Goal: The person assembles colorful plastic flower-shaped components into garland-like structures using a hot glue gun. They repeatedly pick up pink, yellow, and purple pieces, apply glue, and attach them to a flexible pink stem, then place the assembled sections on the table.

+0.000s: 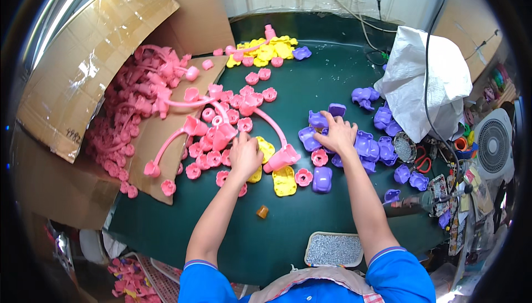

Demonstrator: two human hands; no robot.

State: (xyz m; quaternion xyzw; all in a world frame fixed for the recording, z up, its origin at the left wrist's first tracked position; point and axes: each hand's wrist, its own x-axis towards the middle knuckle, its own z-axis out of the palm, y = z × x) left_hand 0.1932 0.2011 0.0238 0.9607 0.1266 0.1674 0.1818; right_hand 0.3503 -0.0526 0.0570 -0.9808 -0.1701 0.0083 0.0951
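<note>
My left hand (246, 156) is closed, its fingers bent down among small pink flower-shaped cups (213, 159) and yellow plastic pieces (266, 150). What its fingertips hold, if anything, is hidden. Just right of it lies a pink curved tube with a flared end (283, 158). Farther right, my right hand (339, 135) reaches into a heap of purple moulded pieces (366, 145). Its thumb and fingers close around a purple plastic piece (317, 119) at the heap's left side. A rounded purple piece (322, 180) and a yellow piece (285, 181) lie between my forearms.
A cardboard box (94, 54) spills pink parts (138, 90) at the left. Yellow flower pieces (266, 52) lie at the back. On the right are a white sack (424, 78), red-handled scissors (423, 163) and a fan (494, 143). A tray of silvery grains (334, 249) sits near me.
</note>
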